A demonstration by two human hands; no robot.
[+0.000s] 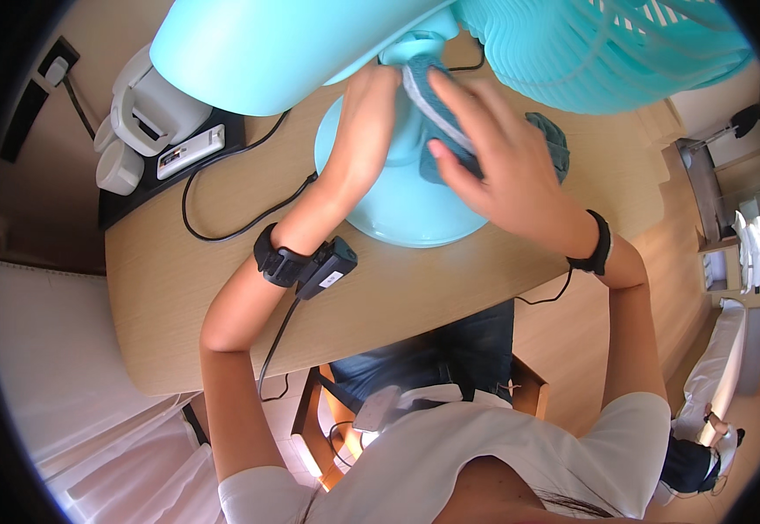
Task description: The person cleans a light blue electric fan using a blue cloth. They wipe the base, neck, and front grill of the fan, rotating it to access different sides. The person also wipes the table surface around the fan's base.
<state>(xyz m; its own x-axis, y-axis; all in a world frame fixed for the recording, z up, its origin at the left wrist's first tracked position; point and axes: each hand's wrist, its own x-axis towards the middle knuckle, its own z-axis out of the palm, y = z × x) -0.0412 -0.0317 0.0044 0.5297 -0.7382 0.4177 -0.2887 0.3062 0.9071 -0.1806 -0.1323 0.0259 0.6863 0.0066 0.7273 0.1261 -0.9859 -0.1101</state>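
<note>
A turquoise electric fan stands on the wooden desk, its round base in front of me and its grille up at the right. The smooth motor housing juts out to the left. My left hand is bent around the fan's neck, with its fingertips hidden from view. In my right hand is a teal cloth with a pale edge, pressed along the fan's stand. Beyond that hand shows a darker green bunch of cloth; whether it is the same piece I cannot tell.
On a black tray at the left are a white kettle, a white mug and a white box. A black cable loops over the desk. Far right, another person is partly visible.
</note>
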